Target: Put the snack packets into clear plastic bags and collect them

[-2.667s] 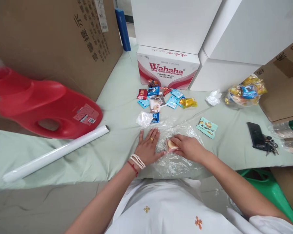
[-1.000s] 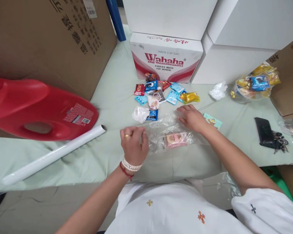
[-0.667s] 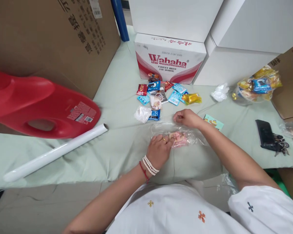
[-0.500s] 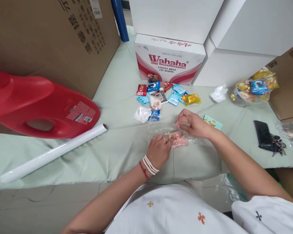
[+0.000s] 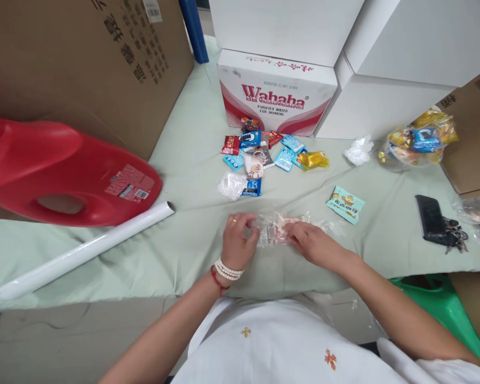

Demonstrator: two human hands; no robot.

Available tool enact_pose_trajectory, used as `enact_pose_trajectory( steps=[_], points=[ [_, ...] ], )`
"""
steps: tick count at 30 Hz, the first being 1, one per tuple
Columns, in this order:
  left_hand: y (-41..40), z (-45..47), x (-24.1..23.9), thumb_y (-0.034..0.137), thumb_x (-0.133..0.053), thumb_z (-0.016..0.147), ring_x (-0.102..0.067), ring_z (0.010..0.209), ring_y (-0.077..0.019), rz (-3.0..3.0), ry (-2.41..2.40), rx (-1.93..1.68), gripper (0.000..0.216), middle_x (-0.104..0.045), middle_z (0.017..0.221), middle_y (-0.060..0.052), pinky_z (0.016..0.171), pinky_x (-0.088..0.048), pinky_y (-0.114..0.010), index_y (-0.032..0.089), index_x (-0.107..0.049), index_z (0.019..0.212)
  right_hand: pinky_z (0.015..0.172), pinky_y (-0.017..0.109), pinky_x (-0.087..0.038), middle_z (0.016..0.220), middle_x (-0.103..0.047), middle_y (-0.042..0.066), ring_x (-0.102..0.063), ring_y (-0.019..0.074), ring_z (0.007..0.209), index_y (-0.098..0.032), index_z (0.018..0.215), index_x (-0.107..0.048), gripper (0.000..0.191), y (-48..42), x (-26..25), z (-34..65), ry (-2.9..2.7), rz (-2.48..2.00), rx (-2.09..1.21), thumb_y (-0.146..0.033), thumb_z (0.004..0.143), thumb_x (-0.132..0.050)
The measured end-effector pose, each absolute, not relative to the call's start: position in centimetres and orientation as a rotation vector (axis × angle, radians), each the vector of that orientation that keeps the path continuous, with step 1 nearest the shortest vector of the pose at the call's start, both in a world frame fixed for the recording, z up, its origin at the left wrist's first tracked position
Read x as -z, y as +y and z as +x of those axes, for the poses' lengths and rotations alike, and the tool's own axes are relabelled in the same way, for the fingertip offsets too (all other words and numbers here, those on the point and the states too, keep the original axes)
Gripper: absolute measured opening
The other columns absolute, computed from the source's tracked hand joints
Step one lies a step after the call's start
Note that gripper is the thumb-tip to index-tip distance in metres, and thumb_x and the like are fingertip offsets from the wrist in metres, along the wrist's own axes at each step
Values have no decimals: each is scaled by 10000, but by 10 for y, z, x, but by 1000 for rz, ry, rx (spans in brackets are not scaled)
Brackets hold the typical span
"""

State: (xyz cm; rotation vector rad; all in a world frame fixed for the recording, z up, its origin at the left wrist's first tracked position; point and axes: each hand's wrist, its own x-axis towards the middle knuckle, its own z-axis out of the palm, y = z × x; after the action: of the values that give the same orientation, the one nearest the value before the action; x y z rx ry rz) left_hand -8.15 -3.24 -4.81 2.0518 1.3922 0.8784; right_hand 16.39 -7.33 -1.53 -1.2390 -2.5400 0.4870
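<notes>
Pale green, cloth-covered worktop [image 5: 196, 266]; left forearm [image 5: 172, 320] and right forearm [image 5: 392, 298] reach over its near edge, angled inward. Clear film [image 5: 267, 230] lies crumpled centrally. Right hand [image 5: 310, 242]: back upward, fingers bent and close together, tips at the pink packet [image 5: 281, 234]; grip cannot be determined. Left hand [image 5: 237, 241]: curled, narrow gap between thumb and fingers, at the film's left end; hold cannot be confirmed. Packet lies amid the film, partly covered by right fingertips. Ring [image 5: 234, 220] on left hand.

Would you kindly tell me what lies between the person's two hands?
In the head view, clear plastic film and a pink snack packet lie between the left hand and right hand.
</notes>
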Motion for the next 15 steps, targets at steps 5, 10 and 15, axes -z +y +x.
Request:
enact_pose_trajectory(
  steps=[5,10,15],
  points=[
    [-10,-69,37,305,-677,814,-467,1392,-321,2055,1276,-852,833,-613,1430,-170,1222,-265,-555,145,-365,1570,951,427,-527,1056,-703,115,-646,245,1021,-181,1174,-642,264,-76,20,165,-2556,-1164,-491,-114,1058,-415],
    [3,-68,29,250,-582,864,-617,1198,-265,1995,989,-767,392,-773,945,-63,1178,-358,-501,243,-726,1228,924,407,-534,1092,-679,120,-615,243,1059,-196,1197,-638,282,-78,23,166,-2418,-1193,-564,-108,1057,-410],
    [-19,-114,34,208,-563,784,-654,1086,-264,2219,799,-638,197,-721,779,-22,1199,-314,-566,279,-746,781,921,417,-533,1153,-669,123,-608,252,1072,-239,1438,-562,457,-84,29,165,-2312,-1263,-570,-100,1024,-428]
  ],
)
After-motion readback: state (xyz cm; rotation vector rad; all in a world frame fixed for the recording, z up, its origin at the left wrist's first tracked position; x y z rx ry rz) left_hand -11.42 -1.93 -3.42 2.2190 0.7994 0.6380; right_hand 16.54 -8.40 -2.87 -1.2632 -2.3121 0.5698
